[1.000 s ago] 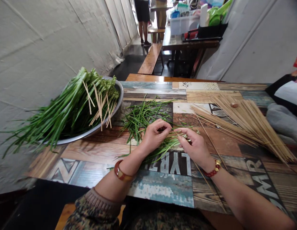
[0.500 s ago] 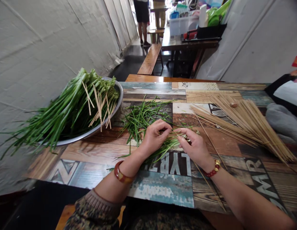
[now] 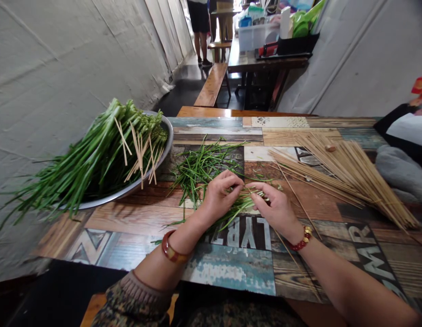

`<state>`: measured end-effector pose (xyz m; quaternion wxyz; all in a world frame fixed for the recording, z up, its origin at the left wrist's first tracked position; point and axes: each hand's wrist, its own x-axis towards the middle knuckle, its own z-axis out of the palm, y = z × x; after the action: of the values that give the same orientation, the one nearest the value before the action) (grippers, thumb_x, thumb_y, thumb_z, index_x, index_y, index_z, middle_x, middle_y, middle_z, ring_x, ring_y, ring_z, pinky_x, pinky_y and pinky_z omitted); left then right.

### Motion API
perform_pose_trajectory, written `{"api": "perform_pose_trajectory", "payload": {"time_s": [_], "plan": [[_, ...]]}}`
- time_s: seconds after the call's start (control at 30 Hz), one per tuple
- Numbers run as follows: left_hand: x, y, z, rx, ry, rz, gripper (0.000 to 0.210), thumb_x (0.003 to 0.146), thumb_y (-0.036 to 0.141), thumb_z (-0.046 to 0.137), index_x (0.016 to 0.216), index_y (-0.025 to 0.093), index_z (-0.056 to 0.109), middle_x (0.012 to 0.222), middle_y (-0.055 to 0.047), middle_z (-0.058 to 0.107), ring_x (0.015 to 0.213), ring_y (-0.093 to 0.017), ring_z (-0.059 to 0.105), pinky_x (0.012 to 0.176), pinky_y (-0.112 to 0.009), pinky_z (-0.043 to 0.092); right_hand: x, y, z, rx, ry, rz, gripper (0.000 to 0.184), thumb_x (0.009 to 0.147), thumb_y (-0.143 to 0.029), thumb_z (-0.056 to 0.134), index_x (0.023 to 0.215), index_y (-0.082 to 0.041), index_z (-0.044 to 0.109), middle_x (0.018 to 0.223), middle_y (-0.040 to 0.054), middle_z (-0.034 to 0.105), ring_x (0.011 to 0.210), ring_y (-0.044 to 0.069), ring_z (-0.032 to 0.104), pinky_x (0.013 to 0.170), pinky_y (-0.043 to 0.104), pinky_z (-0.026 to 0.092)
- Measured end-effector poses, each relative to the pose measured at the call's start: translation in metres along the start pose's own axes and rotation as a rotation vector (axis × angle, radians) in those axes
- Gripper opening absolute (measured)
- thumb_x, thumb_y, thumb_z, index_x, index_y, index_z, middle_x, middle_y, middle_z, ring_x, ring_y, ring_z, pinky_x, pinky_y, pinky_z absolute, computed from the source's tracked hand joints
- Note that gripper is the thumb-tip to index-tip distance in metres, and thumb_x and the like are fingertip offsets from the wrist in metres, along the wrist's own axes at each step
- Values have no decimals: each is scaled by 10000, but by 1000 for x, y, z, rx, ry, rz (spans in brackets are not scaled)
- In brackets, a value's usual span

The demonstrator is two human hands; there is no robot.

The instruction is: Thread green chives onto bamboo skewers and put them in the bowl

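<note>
My left hand (image 3: 224, 195) and my right hand (image 3: 274, 206) meet above the table, closed in pinches with fingertips close together. Between them runs a thin strand, seemingly a chive stem, partly covered by the fingers. Below the fingers lies a small bunch of green chives (image 3: 237, 212), its pale stem ends pointing right under my right hand. Just beyond my left hand spreads a loose heap of thin green chive leaves (image 3: 200, 165). Loose bamboo skewers (image 3: 299, 200) rest beside my right hand, one passing beneath its wrist.
At the left, a metal basin (image 3: 168, 141) holds a large pile of long chives (image 3: 91, 150) with short sticks (image 3: 141, 152) on top. A bundle of bamboo skewers (image 3: 364, 177) lies right. Beyond stand a bench (image 3: 212, 86), another table (image 3: 246, 61) and a person (image 3: 200, 32).
Both hands keep nearly the same pinch, with only a tiny shift of the fingers. The whole view has moved slightly; the chives and skewers lie as before.
</note>
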<state>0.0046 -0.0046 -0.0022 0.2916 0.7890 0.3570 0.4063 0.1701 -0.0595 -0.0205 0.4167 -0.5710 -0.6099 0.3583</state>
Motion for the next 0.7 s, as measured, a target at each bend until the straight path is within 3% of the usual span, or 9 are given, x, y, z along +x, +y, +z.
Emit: {"api": "perform_pose_trajectory", "payload": {"time_s": [0.23,0.4,0.5,0.7], "plan": [[-1,0,-1,9,-35,31,103,837,123,566,774,151,643,767,-34,606,738,-118,554,677,-229,429,0,4,2,24,11,-2,253,853,-252,523,1059,-179,650,1000,70,701,701,159,672,598,266,576],[0,0,-2,-39,-51,6,121,860,142,545,764,146,618,770,-36,607,744,-121,552,696,-239,434,1,1,2,126,25,27,479,840,-235,540,1317,-207,498,1171,95,642,621,123,647,534,252,570],[0,-1,-2,-57,-53,-9,125,868,144,535,764,144,605,773,-36,607,747,-121,552,699,-240,432,0,-2,1,135,1,38,500,842,-222,532,1340,-223,478,1096,80,666,531,102,619,536,258,564],[0,-1,-2,-67,-81,-37,135,866,150,536,748,144,602,770,-38,609,753,-125,556,698,-240,429,0,0,1,46,31,-37,378,833,-210,534,1210,-221,571,927,42,680,650,139,635,605,271,569]]}}
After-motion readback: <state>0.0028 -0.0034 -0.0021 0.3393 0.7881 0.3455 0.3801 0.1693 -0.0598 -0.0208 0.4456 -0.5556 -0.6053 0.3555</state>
